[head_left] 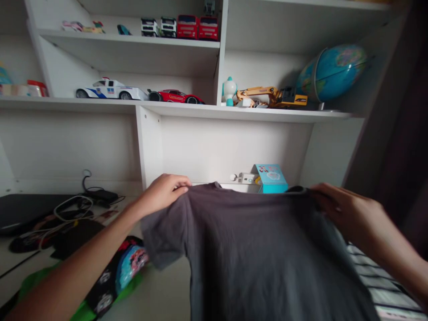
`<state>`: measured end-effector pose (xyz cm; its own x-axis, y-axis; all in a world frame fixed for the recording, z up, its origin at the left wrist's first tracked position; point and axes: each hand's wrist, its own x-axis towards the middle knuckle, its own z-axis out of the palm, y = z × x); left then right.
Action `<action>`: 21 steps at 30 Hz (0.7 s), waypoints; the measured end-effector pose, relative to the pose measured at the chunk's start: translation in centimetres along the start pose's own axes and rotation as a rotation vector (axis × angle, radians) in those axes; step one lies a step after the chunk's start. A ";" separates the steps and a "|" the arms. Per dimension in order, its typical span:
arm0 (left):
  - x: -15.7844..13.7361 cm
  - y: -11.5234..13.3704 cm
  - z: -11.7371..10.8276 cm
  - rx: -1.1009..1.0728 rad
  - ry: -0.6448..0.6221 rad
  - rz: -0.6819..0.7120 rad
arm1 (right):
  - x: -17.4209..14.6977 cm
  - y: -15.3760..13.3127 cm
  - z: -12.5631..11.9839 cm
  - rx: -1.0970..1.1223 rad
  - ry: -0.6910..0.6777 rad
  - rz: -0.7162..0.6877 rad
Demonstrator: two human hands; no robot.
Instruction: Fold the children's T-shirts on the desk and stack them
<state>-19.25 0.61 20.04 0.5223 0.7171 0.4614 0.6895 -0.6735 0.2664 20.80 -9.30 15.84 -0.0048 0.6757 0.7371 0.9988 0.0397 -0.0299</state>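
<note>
A dark grey T-shirt (254,240) hangs stretched between my two hands above the desk. My left hand (165,191) pinches it at the shoulder seam, with one short sleeve drooping below the wrist. At the opposite shoulder, my right hand (347,209) grips the fabric, its fingertips partly hidden behind and within the cloth. The shirt's lower part runs out of view at the bottom.
A folded printed black garment (110,276) lies on green cloth at left, near a laptop (30,209) and white cables (72,207). Striped fabric (381,276) sits at right. Behind are a blue desk calendar (271,176) and shelves with toy vehicles and a globe (334,73).
</note>
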 end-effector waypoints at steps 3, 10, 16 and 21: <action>6.8 -3.9 4.9 0.214 -0.023 -0.161 | 6.3 -0.7 6.9 -0.013 -0.209 0.023; 7.9 -6.4 19.2 0.298 -0.080 -0.270 | 5.6 -3.4 21.6 0.029 -0.472 0.110; 3.4 -8.5 27.0 0.185 -0.355 -0.291 | -1.3 -6.4 27.7 0.094 -0.797 0.062; 2.3 -9.8 25.7 0.198 -0.455 -0.328 | -3.5 -7.9 27.9 0.095 -0.846 0.072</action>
<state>-11.93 13.46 -3.28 0.3988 0.9162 -0.0394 0.9087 -0.3891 0.1510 11.50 8.56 -5.39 -0.0144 0.9997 -0.0195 0.9898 0.0115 -0.1418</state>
